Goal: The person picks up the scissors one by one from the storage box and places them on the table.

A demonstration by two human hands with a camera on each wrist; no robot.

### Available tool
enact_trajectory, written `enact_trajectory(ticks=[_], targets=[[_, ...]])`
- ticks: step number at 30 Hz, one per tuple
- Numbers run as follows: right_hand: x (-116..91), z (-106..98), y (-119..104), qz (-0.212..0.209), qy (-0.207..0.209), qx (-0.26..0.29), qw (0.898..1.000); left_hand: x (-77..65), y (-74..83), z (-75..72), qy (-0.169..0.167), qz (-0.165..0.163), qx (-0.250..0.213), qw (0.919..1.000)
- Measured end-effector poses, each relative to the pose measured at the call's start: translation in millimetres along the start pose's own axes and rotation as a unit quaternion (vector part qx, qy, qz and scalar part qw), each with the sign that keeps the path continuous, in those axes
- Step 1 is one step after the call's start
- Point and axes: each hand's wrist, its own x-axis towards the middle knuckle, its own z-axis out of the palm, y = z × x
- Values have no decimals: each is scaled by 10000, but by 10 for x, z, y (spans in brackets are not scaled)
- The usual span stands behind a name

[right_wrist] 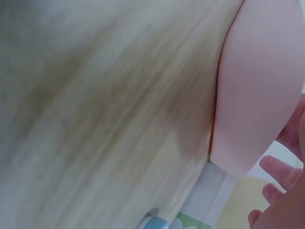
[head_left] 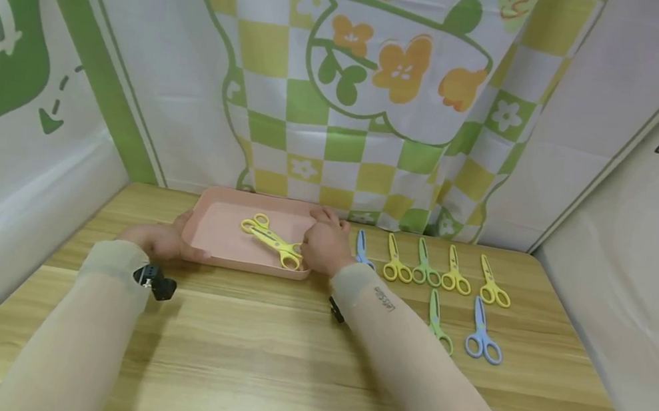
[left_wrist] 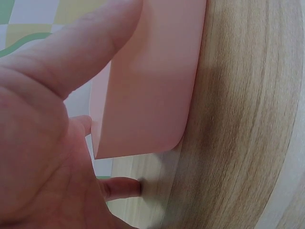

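A shallow pink tray (head_left: 227,264) sits on the table by the curtain, with yellow scissors (head_left: 272,238) lying in it, seemingly two overlapping pairs. At the tray's left end is my left hand (head_left: 163,239); its straight thumb (left_wrist: 90,45) lies along the front wall and its other fingers spread past the corner. My right hand (head_left: 328,245) rests over the tray's right end. In the right wrist view several loosely bent fingers (right_wrist: 281,171) show beyond the wall, and part of one is behind the rim. Its thumb is mostly hidden. No scissors show in either hand.
Right of the tray, a back row holds blue scissors (head_left: 362,249), green scissors (head_left: 427,263) and several yellow scissors (head_left: 398,259). Nearer lie more green scissors (head_left: 437,324), partly behind the right forearm, and blue scissors (head_left: 481,332). A patterned curtain (head_left: 373,136) hangs behind the table (head_left: 248,351).
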Motion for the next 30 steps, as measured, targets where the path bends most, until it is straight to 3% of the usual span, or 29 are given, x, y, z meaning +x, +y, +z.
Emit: enact_trajectory(ticks=[2, 9, 20, 27, 30], targets=[[-9, 0, 9, 36, 99, 162, 9998, 68, -79, 0, 13, -25, -79, 10000], [-58, -16, 11, 255, 299, 746, 9964, 96, -128, 5, 55, 70, -216, 9997], [-244, -66, 77, 546, 611, 1060, 9910, 47, -71, -9, -18, -387, -337, 9987], [-427, -131, 149, 389, 901, 1364, 9858, 66, -91, -5, -24, -60, -289, 9996], [-531, -191, 195, 348, 954, 1493, 9836, 89, -105, -9, 0, -149, -245, 9996]])
